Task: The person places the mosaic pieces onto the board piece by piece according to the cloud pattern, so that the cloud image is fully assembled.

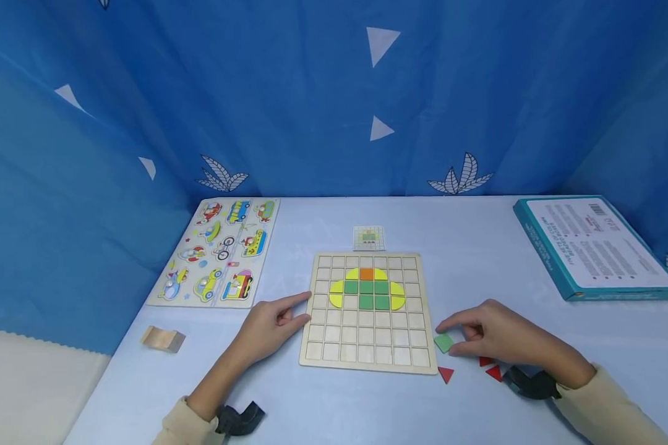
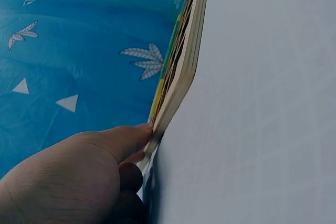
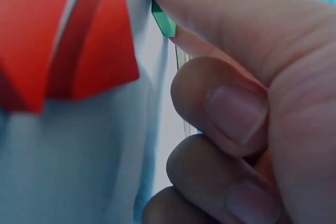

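Note:
A wooden grid board [image 1: 339, 352] lies mid-table, bearing yellow rounded tiles [image 1: 336, 300], green square tiles [image 1: 366, 287] and one orange tile [image 1: 366, 274]. My left hand [image 1: 269, 327] touches the board's left edge with extended thumb and index fingertips; the left wrist view shows the thumb against the rim. Just right of the board, my right hand [image 1: 495, 334] pinches a loose green square tile [image 1: 443, 343] between thumb and index finger, low over the table. Red triangle tiles [image 1: 446, 374] lie near and partly under this hand; they look large in the right wrist view [image 3: 105, 40].
A small pattern card [image 1: 369, 237] lies behind the board. At the back left is a vehicle peg puzzle [image 1: 214, 253], with a curved wooden block [image 1: 162, 339] in front of it. A teal box [image 1: 598, 247] lies at the right; a blue curtain [image 1: 312, 93] hangs behind.

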`<action>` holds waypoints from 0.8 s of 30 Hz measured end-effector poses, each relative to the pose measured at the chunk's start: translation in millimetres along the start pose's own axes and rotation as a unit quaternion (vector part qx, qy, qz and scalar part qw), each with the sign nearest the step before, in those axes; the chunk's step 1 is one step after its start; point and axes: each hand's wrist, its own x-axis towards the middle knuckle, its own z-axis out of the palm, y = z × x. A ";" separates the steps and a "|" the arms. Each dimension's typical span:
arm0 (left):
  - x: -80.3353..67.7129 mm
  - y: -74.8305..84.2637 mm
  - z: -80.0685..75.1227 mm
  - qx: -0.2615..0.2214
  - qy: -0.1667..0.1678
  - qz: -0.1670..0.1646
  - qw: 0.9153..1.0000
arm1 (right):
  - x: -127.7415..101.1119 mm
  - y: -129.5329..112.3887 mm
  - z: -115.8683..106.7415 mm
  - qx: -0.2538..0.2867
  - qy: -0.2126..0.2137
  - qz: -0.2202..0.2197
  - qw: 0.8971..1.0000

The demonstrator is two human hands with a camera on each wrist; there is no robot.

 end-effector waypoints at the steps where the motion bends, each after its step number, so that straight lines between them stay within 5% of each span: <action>1: 0.3 0.1 -0.1 0.000 0.000 0.001 1.000 | -0.4 -0.4 -0.1 0.000 0.001 0.001 1.000; 24: -0.4 1.9 -1.2 -0.002 0.001 0.001 1.000 | -2.2 -1.2 0.3 -0.073 0.067 0.004 0.995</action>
